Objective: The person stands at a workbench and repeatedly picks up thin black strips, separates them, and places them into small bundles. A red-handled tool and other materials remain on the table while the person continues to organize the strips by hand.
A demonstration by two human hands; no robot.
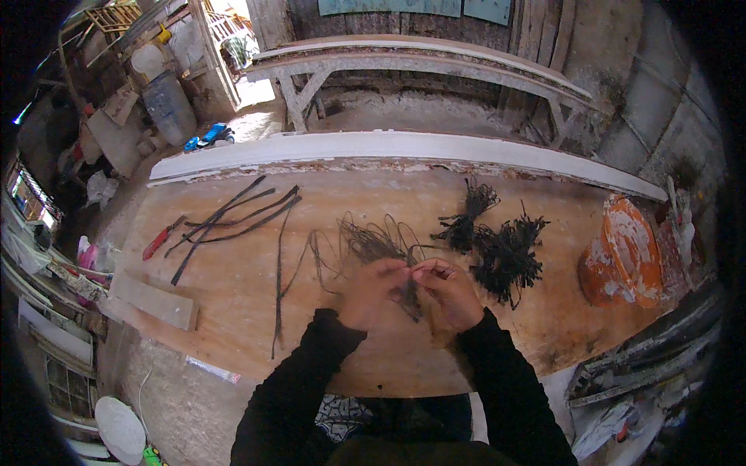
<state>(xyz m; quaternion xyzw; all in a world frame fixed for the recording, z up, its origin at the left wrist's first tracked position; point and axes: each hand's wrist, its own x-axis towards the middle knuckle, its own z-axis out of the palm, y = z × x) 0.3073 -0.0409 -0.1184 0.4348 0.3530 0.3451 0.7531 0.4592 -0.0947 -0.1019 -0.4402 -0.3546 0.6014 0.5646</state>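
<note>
Pinching dark cord (377, 245), two hands (368, 293) (454, 295) meet near two black clumps (468, 220) (509, 258)

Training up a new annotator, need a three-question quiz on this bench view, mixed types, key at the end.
1. Multiple choice: what stands near the right end of the table?
A) the pink bag
B) the orange container
C) the red-handled tool
2. True or false: the fingertips of the left hand and the right hand come close together at the tangled dark strands.
3. Fill in: the dark bundles lie to the ____ of the tangled dark strands.

Key: 1 B; 2 true; 3 right.
</note>
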